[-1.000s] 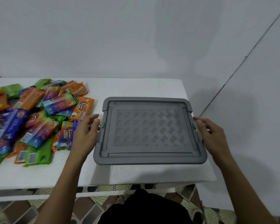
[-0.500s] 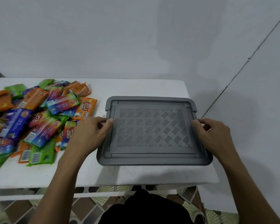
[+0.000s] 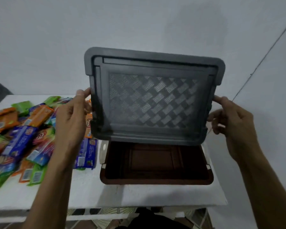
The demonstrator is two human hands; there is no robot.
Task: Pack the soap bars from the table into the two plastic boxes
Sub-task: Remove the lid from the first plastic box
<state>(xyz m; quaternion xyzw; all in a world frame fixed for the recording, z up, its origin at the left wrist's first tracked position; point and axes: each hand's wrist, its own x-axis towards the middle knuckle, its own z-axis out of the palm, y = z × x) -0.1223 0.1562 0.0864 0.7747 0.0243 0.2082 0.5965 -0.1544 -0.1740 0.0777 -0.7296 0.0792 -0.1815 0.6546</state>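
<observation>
Pile of wrapped soap bars (image 3: 23, 133) lies on the left part of the white desk (image 3: 89, 192): orange, green, blue and purple wrappers, overlapping, none in a box yet. One blue bar (image 3: 87, 154) sits just beside the box's left side.

Left hand (image 3: 71, 118) grips the left edge of the grey lid (image 3: 153, 96), fingers curled round the rim, thumb tip showing at the edge. The lid is off the box and in the air, tilted up so its woven-pattern face looks at the camera and its lower edge hangs just above the box's far rim.

Open plastic box (image 3: 155, 181) stands on the right part of the desk, directly under the lid. It has a dark brown inside with nothing in it and a white latch (image 3: 103, 151) on the left side. Only this one box shows; the second is not visible.

Right hand (image 3: 233, 123) holds the lid's right edge the same way, fingers bent round the rim.

Step in hand, judged: opening the first box, lid removal, before any packing. The next move calls for setting the lid down off to a side where it does not cover the soap or block the box mouth, then freeing a hand to reach left to the pile. Desk room to the right of the box is tight, so the lid may overhang the edge there.
</observation>
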